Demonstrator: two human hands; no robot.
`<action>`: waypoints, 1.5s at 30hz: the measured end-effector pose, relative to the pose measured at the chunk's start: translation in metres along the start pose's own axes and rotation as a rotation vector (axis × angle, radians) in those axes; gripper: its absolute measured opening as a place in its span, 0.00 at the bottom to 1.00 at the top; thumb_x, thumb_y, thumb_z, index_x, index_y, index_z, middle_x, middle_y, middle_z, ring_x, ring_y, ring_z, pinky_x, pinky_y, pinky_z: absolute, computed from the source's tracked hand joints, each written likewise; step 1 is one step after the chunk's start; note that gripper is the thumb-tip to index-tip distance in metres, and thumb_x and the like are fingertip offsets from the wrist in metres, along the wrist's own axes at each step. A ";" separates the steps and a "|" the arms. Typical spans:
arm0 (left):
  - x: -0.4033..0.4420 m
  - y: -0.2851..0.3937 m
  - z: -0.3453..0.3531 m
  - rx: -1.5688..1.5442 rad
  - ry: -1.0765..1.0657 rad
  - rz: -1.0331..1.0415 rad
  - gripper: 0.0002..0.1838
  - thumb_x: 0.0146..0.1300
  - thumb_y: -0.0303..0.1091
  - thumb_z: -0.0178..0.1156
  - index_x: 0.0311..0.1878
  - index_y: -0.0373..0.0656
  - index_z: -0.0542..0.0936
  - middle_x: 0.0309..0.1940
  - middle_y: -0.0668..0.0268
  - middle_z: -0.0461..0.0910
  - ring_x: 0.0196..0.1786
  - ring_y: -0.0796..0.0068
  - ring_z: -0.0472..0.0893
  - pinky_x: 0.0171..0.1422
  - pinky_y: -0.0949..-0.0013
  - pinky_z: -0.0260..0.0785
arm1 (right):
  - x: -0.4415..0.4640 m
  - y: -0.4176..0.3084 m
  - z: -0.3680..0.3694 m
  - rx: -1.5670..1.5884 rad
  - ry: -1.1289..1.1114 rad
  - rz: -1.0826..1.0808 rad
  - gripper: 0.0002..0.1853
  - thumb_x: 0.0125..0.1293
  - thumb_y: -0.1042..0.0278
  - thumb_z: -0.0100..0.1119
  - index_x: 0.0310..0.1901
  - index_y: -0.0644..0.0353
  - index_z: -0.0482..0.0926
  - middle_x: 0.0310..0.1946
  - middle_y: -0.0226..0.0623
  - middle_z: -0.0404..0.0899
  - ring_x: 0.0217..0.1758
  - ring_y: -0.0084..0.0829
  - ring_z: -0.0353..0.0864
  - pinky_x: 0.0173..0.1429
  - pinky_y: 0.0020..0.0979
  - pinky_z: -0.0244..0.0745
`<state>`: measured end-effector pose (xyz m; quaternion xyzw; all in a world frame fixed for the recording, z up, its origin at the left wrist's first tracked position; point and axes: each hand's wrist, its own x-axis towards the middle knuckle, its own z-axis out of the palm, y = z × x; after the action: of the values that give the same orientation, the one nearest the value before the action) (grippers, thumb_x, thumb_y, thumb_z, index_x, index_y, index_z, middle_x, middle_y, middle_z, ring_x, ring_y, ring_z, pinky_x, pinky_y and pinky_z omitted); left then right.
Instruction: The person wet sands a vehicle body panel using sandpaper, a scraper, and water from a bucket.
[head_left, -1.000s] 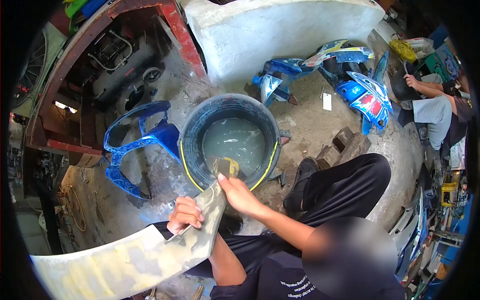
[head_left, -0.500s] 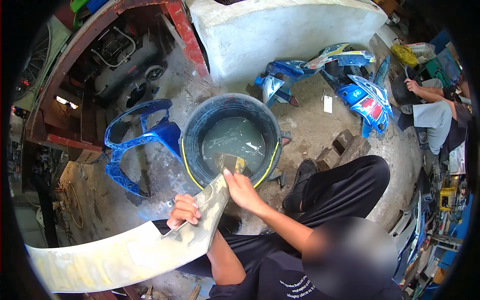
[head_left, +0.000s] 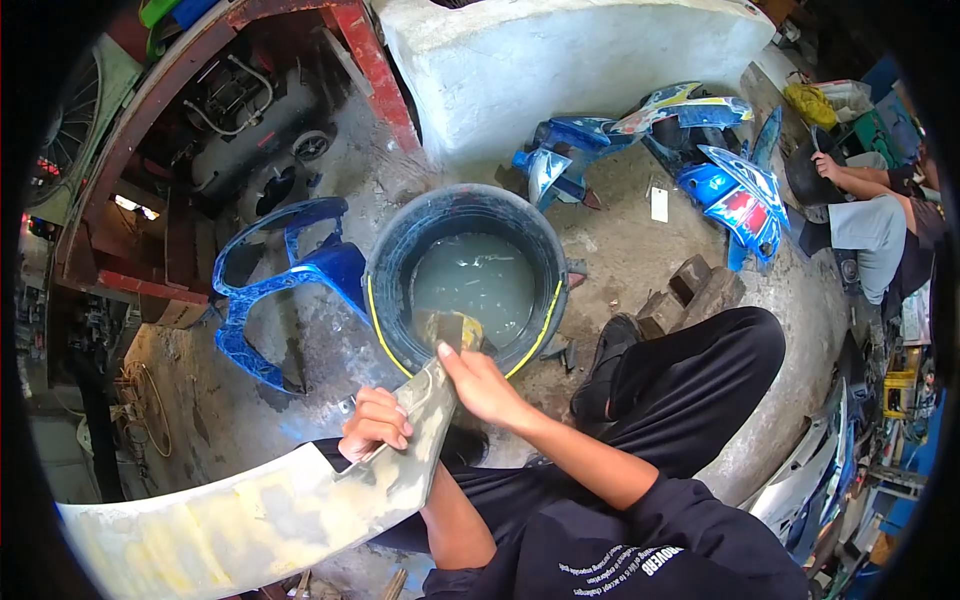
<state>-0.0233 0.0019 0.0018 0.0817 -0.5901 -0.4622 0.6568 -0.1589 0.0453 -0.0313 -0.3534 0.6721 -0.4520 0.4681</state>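
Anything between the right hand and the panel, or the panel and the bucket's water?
Nothing visible. Right hand touches the panel, whose narrow end overhangs the near rim of the bucket, above water.

The bucket stands on the floor before the person, w/ water in it. On its L lies the frame; behind, the wall. The fairings lie back R, w/ the tag beside. Bricks are R of the bucket, nr the shoe. The co-worker sits far R. The panel extends fr. the bucket's near side to the L.
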 end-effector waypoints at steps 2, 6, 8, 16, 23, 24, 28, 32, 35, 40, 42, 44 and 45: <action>-0.002 0.000 0.003 -0.007 0.045 -0.016 0.18 0.54 0.44 0.65 0.20 0.44 0.70 0.18 0.66 0.72 0.29 0.72 0.68 0.36 0.69 0.57 | -0.014 -0.023 -0.003 0.100 -0.070 -0.006 0.32 0.78 0.47 0.36 0.37 0.75 0.76 0.38 0.61 0.80 0.47 0.50 0.81 0.53 0.44 0.70; -0.001 -0.003 0.004 -0.004 0.042 -0.002 0.16 0.53 0.42 0.65 0.20 0.44 0.71 0.19 0.65 0.73 0.29 0.72 0.68 0.36 0.69 0.57 | 0.022 0.009 -0.003 0.100 -0.093 0.075 0.29 0.79 0.48 0.39 0.41 0.71 0.77 0.34 0.36 0.81 0.42 0.24 0.73 0.49 0.34 0.70; 0.001 -0.004 0.002 0.002 -0.021 0.017 0.16 0.53 0.41 0.64 0.20 0.44 0.71 0.19 0.65 0.73 0.29 0.72 0.68 0.36 0.70 0.57 | 0.027 0.016 -0.001 0.166 -0.133 0.125 0.29 0.79 0.47 0.39 0.43 0.71 0.78 0.37 0.33 0.80 0.43 0.22 0.73 0.50 0.31 0.69; -0.005 -0.008 0.006 0.019 0.082 0.016 0.18 0.54 0.46 0.64 0.20 0.44 0.71 0.19 0.65 0.73 0.29 0.72 0.69 0.37 0.68 0.58 | 0.013 0.013 -0.005 0.505 -0.053 -0.026 0.29 0.80 0.48 0.37 0.42 0.70 0.78 0.36 0.28 0.78 0.41 0.21 0.72 0.50 0.28 0.68; -0.002 -0.007 0.010 0.016 0.064 -0.008 0.20 0.57 0.48 0.64 0.21 0.44 0.71 0.19 0.66 0.72 0.28 0.72 0.68 0.37 0.69 0.58 | 0.003 0.001 -0.005 0.247 -0.079 -0.045 0.30 0.79 0.48 0.39 0.36 0.71 0.78 0.29 0.36 0.78 0.35 0.25 0.70 0.46 0.32 0.68; -0.003 -0.007 0.011 0.013 0.064 -0.007 0.20 0.57 0.48 0.64 0.21 0.44 0.71 0.19 0.66 0.72 0.28 0.72 0.68 0.37 0.69 0.58 | 0.011 0.011 -0.003 0.128 -0.066 -0.060 0.30 0.79 0.48 0.39 0.36 0.71 0.77 0.28 0.40 0.77 0.34 0.27 0.70 0.46 0.33 0.68; 0.000 -0.004 0.007 0.015 0.037 -0.005 0.18 0.58 0.44 0.62 0.21 0.45 0.69 0.18 0.66 0.72 0.28 0.73 0.68 0.36 0.69 0.58 | 0.020 0.012 0.005 0.220 -0.030 -0.066 0.31 0.79 0.48 0.37 0.34 0.72 0.77 0.47 0.66 0.77 0.63 0.49 0.73 0.71 0.41 0.59; -0.003 -0.006 0.005 0.017 0.006 -0.017 0.16 0.55 0.41 0.63 0.20 0.45 0.69 0.17 0.67 0.71 0.28 0.74 0.68 0.35 0.70 0.57 | 0.020 0.019 -0.001 0.256 -0.267 0.046 0.33 0.79 0.46 0.35 0.48 0.77 0.75 0.63 0.60 0.69 0.76 0.50 0.56 0.80 0.41 0.40; -0.001 -0.008 0.005 0.026 0.010 0.034 0.16 0.54 0.42 0.63 0.20 0.45 0.69 0.17 0.67 0.71 0.27 0.74 0.68 0.35 0.70 0.57 | 0.033 0.028 0.009 0.363 -0.175 0.050 0.33 0.79 0.45 0.35 0.47 0.76 0.75 0.59 0.59 0.73 0.72 0.48 0.62 0.80 0.43 0.40; -0.005 -0.006 0.009 0.007 0.125 0.008 0.19 0.49 0.45 0.72 0.19 0.42 0.74 0.18 0.64 0.77 0.25 0.72 0.72 0.33 0.70 0.62 | 0.019 0.018 0.009 0.296 -0.099 -0.068 0.34 0.78 0.43 0.34 0.46 0.75 0.75 0.52 0.59 0.76 0.62 0.47 0.70 0.74 0.40 0.54; -0.004 -0.005 0.007 -0.002 0.096 0.012 0.18 0.49 0.43 0.72 0.19 0.42 0.74 0.18 0.64 0.77 0.25 0.72 0.72 0.33 0.70 0.61 | 0.042 0.025 0.004 0.328 -0.178 0.209 0.34 0.78 0.43 0.34 0.45 0.75 0.75 0.56 0.60 0.74 0.70 0.47 0.63 0.77 0.39 0.47; -0.001 0.000 0.001 0.033 0.010 -0.025 0.18 0.50 0.43 0.71 0.19 0.42 0.74 0.17 0.65 0.76 0.25 0.73 0.71 0.32 0.70 0.59 | 0.033 0.021 0.008 0.341 -0.189 0.168 0.33 0.79 0.44 0.34 0.43 0.74 0.76 0.53 0.55 0.76 0.66 0.42 0.67 0.75 0.38 0.52; 0.001 0.003 0.002 0.051 0.015 -0.020 0.19 0.50 0.44 0.71 0.19 0.43 0.74 0.17 0.65 0.76 0.25 0.73 0.71 0.32 0.70 0.59 | 0.019 0.010 0.012 0.317 -0.126 0.006 0.32 0.79 0.45 0.35 0.44 0.72 0.77 0.46 0.44 0.78 0.56 0.33 0.70 0.65 0.34 0.60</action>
<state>-0.0236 0.0038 0.0048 0.1080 -0.5958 -0.4530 0.6543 -0.1541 0.0289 -0.0487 -0.3007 0.5626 -0.5281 0.5605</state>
